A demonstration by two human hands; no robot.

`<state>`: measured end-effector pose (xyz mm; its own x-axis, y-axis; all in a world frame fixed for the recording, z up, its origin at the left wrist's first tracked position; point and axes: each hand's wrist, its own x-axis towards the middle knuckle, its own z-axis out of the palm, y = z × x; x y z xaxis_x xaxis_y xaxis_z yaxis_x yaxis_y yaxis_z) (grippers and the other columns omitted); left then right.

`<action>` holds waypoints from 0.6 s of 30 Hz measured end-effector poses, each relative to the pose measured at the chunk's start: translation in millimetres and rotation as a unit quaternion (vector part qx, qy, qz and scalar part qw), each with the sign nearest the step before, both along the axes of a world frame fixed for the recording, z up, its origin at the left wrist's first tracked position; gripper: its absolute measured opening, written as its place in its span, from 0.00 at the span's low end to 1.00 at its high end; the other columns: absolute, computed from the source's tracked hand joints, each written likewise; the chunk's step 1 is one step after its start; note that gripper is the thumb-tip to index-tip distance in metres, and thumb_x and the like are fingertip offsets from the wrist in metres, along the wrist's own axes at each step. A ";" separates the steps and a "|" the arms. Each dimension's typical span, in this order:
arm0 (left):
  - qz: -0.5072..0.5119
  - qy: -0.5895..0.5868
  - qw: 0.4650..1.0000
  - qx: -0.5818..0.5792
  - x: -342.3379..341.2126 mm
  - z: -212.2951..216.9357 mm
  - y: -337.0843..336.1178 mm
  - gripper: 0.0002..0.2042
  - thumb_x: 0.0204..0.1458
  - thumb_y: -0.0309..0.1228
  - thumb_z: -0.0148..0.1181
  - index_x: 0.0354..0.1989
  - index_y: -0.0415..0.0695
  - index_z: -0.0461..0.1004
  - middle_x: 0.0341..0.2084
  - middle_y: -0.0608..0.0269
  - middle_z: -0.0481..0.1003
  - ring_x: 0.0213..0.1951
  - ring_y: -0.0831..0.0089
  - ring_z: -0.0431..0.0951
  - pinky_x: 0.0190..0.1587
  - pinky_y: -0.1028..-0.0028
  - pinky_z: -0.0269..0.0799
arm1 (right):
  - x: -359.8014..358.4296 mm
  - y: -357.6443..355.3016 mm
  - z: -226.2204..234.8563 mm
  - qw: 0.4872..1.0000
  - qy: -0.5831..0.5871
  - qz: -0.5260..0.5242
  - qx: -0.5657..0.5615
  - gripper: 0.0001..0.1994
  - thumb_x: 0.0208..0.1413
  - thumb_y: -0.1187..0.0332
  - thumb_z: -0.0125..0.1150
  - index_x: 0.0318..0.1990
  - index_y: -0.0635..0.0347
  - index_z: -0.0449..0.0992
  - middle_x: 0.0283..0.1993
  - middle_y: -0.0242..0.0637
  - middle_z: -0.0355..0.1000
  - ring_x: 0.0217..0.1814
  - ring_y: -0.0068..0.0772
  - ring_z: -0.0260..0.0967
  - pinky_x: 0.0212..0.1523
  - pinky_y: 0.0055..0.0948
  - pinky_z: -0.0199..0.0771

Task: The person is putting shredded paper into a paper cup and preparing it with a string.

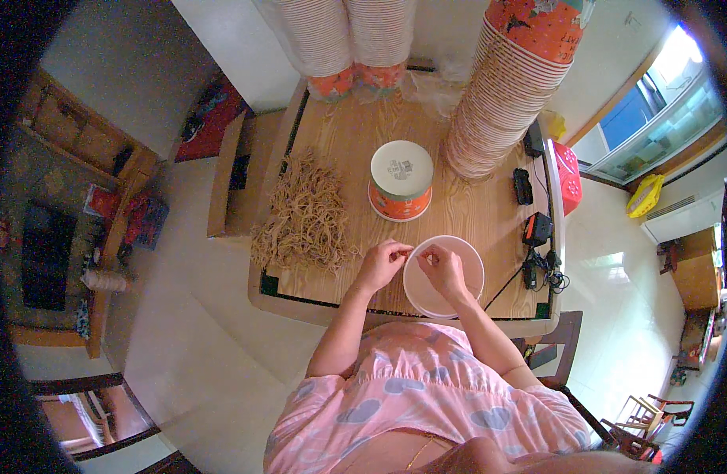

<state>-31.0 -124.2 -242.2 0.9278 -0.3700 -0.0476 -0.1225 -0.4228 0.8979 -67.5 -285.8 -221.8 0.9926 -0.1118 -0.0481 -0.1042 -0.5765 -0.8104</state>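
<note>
Work on the wood-grain desk, keeping elbows clear of the tall leaning stack of printed paper buckets at the far right. Leave the tangled heap of tan twine at the left, well apart from the bucket in work. Locate that open white paper bucket at the near edge of the desk, mouth up, in front of the upturned orange-and-white paper bucket; guard against tipping toward the body. Position both hands as shown, at the far-left part of the rim: left hand just outside, right hand over the mouth, fingers bent and fingertips close together. Exact closure of either hand, and any item between the fingertips: cannot tell, too small to resolve. For good results, apply light, even pressure from inside against outside, probably enough to steady the thin wall without creasing. Work with fingertips only, avoid pulling sharply upward, and inspect the rim for bends before releasing.
</note>
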 end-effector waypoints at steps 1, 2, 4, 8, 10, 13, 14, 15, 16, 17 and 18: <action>-0.001 -0.005 1.000 -0.007 -0.2 0.5 0.0 0.09 0.43 0.22 0.55 0.35 0.42 0.75 0.27 0.59 0.73 0.28 0.68 0.74 0.33 0.73 0.69 | -0.1 -0.1 -0.4 1.000 0.000 0.000 0.000 0.08 0.42 0.66 0.61 0.28 0.61 0.75 0.17 0.38 0.66 0.19 0.29 0.63 0.23 0.30 0.64; -0.001 -0.005 1.000 -0.007 0.0 -0.9 0.2 0.09 0.43 0.22 0.55 0.35 0.42 0.75 0.27 0.59 0.73 0.28 0.68 0.74 0.33 0.73 0.69 | -0.2 -0.4 -1.9 1.000 -0.002 0.000 -0.003 0.08 0.42 0.66 0.61 0.28 0.60 0.75 0.17 0.38 0.66 0.18 0.29 0.63 0.23 0.30 0.64; -0.011 -0.018 1.000 -0.018 0.8 -3.9 0.1 0.09 0.44 0.22 0.55 0.35 0.42 0.75 0.28 0.58 0.73 0.29 0.68 0.74 0.34 0.74 0.69 | -0.2 -1.2 -5.8 1.000 -0.004 0.000 -0.006 0.08 0.42 0.66 0.61 0.28 0.60 0.75 0.17 0.38 0.66 0.18 0.29 0.63 0.22 0.30 0.64; -0.007 -0.005 1.000 -0.010 -0.2 -3.2 -0.7 0.09 0.44 0.22 0.54 0.35 0.42 0.75 0.28 0.58 0.73 0.29 0.68 0.74 0.34 0.74 0.70 | 0.4 0.0 -0.5 1.000 0.011 0.004 -0.006 0.08 0.43 0.66 0.61 0.30 0.60 0.75 0.22 0.41 0.69 0.23 0.36 0.67 0.25 0.33 0.66; -0.008 -0.003 1.000 -0.003 -0.3 -1.9 -0.6 0.09 0.44 0.22 0.54 0.35 0.42 0.75 0.29 0.58 0.73 0.29 0.68 0.74 0.34 0.74 0.70 | 0.9 0.6 2.0 0.999 0.036 0.010 -0.008 0.09 0.43 0.67 0.60 0.32 0.59 0.75 0.27 0.45 0.72 0.29 0.44 0.72 0.30 0.37 0.69; -0.013 -0.016 1.000 0.005 0.7 -3.1 -1.2 0.09 0.44 0.22 0.54 0.35 0.42 0.75 0.29 0.58 0.73 0.29 0.67 0.74 0.33 0.73 0.70 | 2.3 0.5 -6.9 0.998 0.054 0.016 -0.014 0.09 0.43 0.66 0.59 0.33 0.58 0.75 0.28 0.45 0.73 0.29 0.45 0.72 0.29 0.37 0.70; -0.014 -0.017 1.000 0.004 1.2 -4.3 -1.6 0.09 0.44 0.22 0.54 0.35 0.42 0.75 0.29 0.58 0.73 0.29 0.67 0.74 0.33 0.73 0.70 | 2.2 1.0 -12.9 1.000 0.014 0.011 -0.007 0.08 0.43 0.66 0.60 0.31 0.59 0.75 0.23 0.42 0.70 0.24 0.38 0.68 0.26 0.33 0.67; -0.011 -0.018 1.000 0.003 1.3 -5.9 -2.2 0.08 0.44 0.23 0.55 0.34 0.42 0.76 0.28 0.58 0.73 0.29 0.67 0.75 0.33 0.73 0.70 | 2.0 0.5 -17.6 1.000 -0.027 0.006 0.000 0.08 0.43 0.66 0.60 0.29 0.60 0.75 0.19 0.40 0.68 0.18 0.31 0.65 0.23 0.30 0.65; -0.006 -0.018 1.000 0.002 1.0 -6.7 -2.2 0.08 0.44 0.23 0.55 0.33 0.42 0.76 0.28 0.58 0.73 0.29 0.67 0.75 0.33 0.73 0.70 | 2.4 1.0 -18.3 1.000 -0.028 0.007 0.000 0.08 0.43 0.66 0.60 0.29 0.60 0.75 0.19 0.40 0.68 0.18 0.31 0.65 0.23 0.30 0.65; -0.005 -0.019 1.000 0.002 0.8 -7.3 -2.4 0.08 0.44 0.23 0.55 0.33 0.42 0.76 0.28 0.58 0.73 0.29 0.67 0.75 0.33 0.73 0.70 | 2.9 1.7 -18.6 1.000 -0.030 0.006 -0.007 0.08 0.43 0.65 0.60 0.29 0.60 0.75 0.20 0.41 0.69 0.19 0.32 0.65 0.24 0.30 0.66; 0.000 -0.020 1.000 0.011 0.8 -7.9 -2.9 0.06 0.44 0.24 0.56 0.32 0.41 0.75 0.28 0.58 0.73 0.28 0.66 0.75 0.33 0.72 0.70 | 3.4 1.9 -18.6 0.999 -0.032 0.006 -0.014 0.08 0.43 0.65 0.60 0.29 0.60 0.75 0.20 0.41 0.70 0.19 0.32 0.65 0.24 0.31 0.66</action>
<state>-30.3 -127.1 -250.1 0.9291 -0.3694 -0.0179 -0.1586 -0.4418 0.8830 -64.1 -283.9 -240.4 0.9948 -0.1003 0.0182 -0.0459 -0.6004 -0.7983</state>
